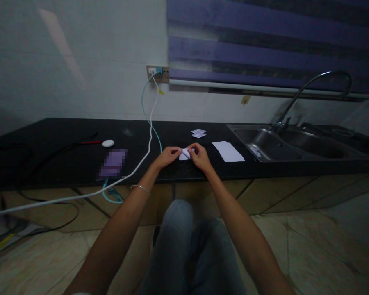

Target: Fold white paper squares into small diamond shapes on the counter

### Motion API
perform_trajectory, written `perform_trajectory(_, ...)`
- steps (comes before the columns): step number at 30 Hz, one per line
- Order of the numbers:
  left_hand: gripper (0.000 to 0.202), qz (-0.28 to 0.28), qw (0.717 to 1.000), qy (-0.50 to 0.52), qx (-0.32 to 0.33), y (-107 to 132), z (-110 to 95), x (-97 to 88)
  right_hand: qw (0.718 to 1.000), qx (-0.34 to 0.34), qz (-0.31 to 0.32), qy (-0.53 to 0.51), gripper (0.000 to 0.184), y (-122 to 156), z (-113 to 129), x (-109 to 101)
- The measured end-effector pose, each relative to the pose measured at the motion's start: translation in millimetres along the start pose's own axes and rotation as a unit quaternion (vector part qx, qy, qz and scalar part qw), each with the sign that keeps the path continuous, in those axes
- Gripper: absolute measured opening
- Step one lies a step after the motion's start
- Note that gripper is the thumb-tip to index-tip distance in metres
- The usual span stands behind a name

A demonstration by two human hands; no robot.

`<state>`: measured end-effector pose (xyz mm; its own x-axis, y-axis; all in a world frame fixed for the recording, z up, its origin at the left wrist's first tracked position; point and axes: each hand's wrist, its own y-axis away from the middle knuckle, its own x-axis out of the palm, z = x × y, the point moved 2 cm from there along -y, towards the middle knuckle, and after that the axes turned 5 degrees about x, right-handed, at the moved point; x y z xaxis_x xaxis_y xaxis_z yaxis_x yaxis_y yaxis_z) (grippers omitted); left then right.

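A small folded piece of white paper rests on the black countertop near its front edge. My left hand pinches the paper's left side with curled fingers. My right hand pinches its right side, fingers closed over the top edge. Both forearms reach forward from below, and a thin bracelet sits on my left wrist. Two small folded white paper pieces lie farther back on the counter. A flat white sheet lies just right of my right hand.
A steel sink with a curved tap sits at the right. White and teal cables run from a wall socket across the counter. A blurred purple rectangle, a small white oval object and dark cables lie at left.
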<state>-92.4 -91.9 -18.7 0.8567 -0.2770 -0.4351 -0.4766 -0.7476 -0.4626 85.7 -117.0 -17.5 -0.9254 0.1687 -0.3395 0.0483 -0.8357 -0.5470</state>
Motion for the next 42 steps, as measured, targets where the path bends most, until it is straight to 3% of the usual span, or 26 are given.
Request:
perform_trajectory(28,0.042,-0.027,0.999,-0.025,-0.007,-0.6,0.2,-1.2,0.999,0.009,0.036,0.015,0.009,-2.1,-5.0,5.0)
perform_trajectory(33,0.040,-0.024,1.000,0.017,0.009,-2.5,3.2,1.0,0.999,-0.003,0.043,-0.002,0.006,-0.8,-2.9,5.6)
perform_trajectory(42,0.032,-0.027,1.000,0.004,-0.001,-1.4,1.8,0.6,0.998,0.004,0.062,-0.020,0.005,-1.1,-2.7,6.8)
